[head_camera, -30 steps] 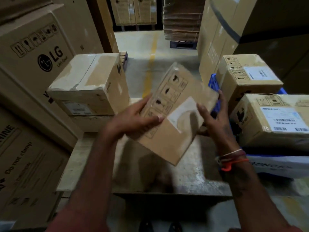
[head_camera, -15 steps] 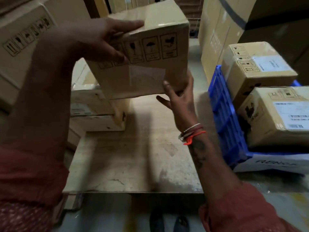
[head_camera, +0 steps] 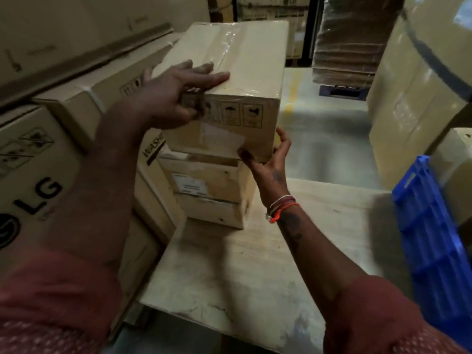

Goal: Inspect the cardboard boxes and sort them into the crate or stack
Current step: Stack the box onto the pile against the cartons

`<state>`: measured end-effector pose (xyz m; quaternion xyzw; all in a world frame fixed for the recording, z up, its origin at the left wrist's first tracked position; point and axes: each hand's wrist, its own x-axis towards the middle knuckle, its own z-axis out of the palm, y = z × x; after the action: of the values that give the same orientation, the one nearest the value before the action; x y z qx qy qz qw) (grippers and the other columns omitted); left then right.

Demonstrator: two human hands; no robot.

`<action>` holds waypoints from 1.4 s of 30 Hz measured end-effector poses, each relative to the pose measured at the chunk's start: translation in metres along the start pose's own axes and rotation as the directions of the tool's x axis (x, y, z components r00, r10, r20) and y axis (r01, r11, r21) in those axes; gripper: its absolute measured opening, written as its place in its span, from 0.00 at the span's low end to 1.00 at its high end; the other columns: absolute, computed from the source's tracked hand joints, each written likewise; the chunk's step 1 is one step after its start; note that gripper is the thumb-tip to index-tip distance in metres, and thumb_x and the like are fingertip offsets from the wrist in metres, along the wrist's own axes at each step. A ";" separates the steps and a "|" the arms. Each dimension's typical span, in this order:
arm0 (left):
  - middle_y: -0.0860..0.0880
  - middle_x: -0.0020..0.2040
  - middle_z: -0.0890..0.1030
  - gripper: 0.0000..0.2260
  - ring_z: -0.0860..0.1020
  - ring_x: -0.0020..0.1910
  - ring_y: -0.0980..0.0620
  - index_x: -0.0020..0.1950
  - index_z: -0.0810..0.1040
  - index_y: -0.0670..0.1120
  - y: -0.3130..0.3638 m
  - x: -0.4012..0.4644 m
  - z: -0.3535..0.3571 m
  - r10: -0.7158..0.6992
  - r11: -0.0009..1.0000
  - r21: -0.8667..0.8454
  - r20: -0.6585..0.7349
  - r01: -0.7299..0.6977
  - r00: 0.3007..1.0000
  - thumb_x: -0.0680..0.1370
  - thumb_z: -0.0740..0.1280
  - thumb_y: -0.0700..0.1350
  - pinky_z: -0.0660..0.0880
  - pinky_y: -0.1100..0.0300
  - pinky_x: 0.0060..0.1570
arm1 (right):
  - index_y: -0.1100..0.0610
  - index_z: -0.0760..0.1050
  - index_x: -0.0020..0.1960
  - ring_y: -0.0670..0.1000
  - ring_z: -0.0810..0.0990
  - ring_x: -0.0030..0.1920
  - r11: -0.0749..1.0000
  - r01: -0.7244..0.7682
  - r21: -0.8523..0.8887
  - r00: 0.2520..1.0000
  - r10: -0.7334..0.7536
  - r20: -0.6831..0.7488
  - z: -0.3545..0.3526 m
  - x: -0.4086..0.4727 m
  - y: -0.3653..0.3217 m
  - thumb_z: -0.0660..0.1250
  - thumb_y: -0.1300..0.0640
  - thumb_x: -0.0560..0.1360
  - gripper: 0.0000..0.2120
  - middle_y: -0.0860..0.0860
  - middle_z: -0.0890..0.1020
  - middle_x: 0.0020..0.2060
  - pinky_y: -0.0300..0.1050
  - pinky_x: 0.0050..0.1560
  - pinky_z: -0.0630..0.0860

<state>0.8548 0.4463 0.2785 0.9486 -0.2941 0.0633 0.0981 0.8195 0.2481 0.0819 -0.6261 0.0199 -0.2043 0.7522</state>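
2 reddish dotted sleeves (head_camera: pixel 51 315); R hand (head_camera: pixel 268 164) + forearm tattooed; orange/white wrist threads (head_camera: pixel 282 206)

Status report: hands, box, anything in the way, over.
Left hand grips box top edge, right hand its bottom corner. Box over the stack, contact unclear. Nothing seen between them; crate off right.
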 end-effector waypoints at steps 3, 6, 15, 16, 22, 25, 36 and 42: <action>0.59 0.84 0.56 0.36 0.51 0.84 0.51 0.77 0.59 0.73 -0.020 0.003 -0.001 -0.038 0.999 0.016 -0.008 0.038 0.999 0.79 0.72 0.45 0.42 0.27 0.75 | 0.36 0.48 0.81 0.57 0.69 0.76 0.998 0.003 -0.069 1.000 -0.001 0.024 0.022 0.012 0.020 0.83 0.41 0.67 0.56 0.55 0.66 0.78 0.61 0.75 0.69; 0.58 0.83 0.59 0.35 0.53 0.84 0.51 0.77 0.63 0.71 -0.035 0.006 0.001 -0.055 0.998 -0.016 -0.025 0.055 0.998 0.78 0.73 0.45 0.42 0.26 0.75 | 0.36 0.49 0.82 0.58 0.69 0.76 0.996 -0.014 -0.086 0.999 0.017 0.029 0.038 0.021 0.040 0.81 0.36 0.67 0.55 0.54 0.67 0.77 0.61 0.75 0.70; 0.52 0.84 0.59 0.24 0.57 0.83 0.44 0.65 0.81 0.67 -0.097 0.008 0.037 -0.176 0.913 -0.401 -0.222 0.075 0.959 0.68 0.73 0.61 0.66 0.36 0.76 | 0.32 0.47 0.81 0.56 0.67 0.77 0.987 0.006 -0.158 1.000 -0.003 0.014 0.053 0.024 0.063 0.77 0.34 0.70 0.51 0.51 0.63 0.79 0.61 0.73 0.73; 0.50 0.84 0.59 0.24 0.58 0.82 0.45 0.67 0.80 0.65 -0.102 0.007 0.042 -0.221 0.882 -0.467 -0.284 0.067 0.933 0.71 0.74 0.59 0.70 0.43 0.75 | 0.33 0.47 0.81 0.55 0.68 0.77 0.987 0.002 -0.160 1.000 0.001 0.018 0.051 0.023 0.066 0.76 0.35 0.70 0.50 0.51 0.64 0.79 0.61 0.73 0.72; 0.50 0.74 0.73 0.29 0.74 0.66 0.58 0.79 0.69 0.52 -0.114 -0.001 0.087 -0.620 0.605 -0.796 -0.463 0.011 0.633 0.80 0.72 0.55 0.77 0.73 0.54 | 0.34 0.49 0.82 0.53 0.73 0.73 0.976 0.034 -0.215 0.997 -0.017 0.080 0.057 0.032 0.072 0.71 0.37 0.76 0.43 0.51 0.70 0.77 0.61 0.71 0.74; 0.52 0.66 0.73 0.31 0.74 0.53 0.71 0.80 0.63 0.48 -0.096 0.004 0.118 -0.779 0.415 -0.905 -0.407 -0.095 0.477 0.81 0.70 0.55 0.74 0.77 0.47 | 0.30 0.47 0.80 0.53 0.72 0.75 0.972 0.052 -0.228 0.997 -0.037 0.068 0.068 0.029 0.074 0.69 0.35 0.76 0.41 0.51 0.68 0.79 0.62 0.72 0.73; 0.48 0.65 0.79 0.27 0.77 0.64 0.47 0.73 0.73 0.44 -0.112 0.017 0.159 -0.812 0.336 -0.942 -0.299 -0.017 0.501 0.83 0.56 0.61 0.72 0.62 0.54 | 0.35 0.43 0.82 0.52 0.74 0.72 0.951 0.047 -0.306 0.999 -0.051 -0.003 0.070 0.022 0.080 0.67 0.34 0.77 0.43 0.52 0.68 0.78 0.59 0.72 0.74; 0.43 0.76 0.73 0.31 0.69 0.75 0.39 0.78 0.71 0.51 -0.127 0.010 0.189 -0.899 0.281 -0.886 -0.108 0.368 0.424 0.84 0.46 0.67 0.62 0.44 0.76 | 0.36 0.44 0.83 0.52 0.79 0.65 0.946 0.020 -0.324 0.999 -0.033 -0.034 0.074 0.017 0.081 0.65 0.35 0.78 0.42 0.53 0.72 0.75 0.59 0.66 0.79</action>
<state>0.9474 0.5015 0.0778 0.7622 0.1985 0.1840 0.5880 0.8792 0.3224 0.0244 -0.7371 0.0594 -0.2208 0.6359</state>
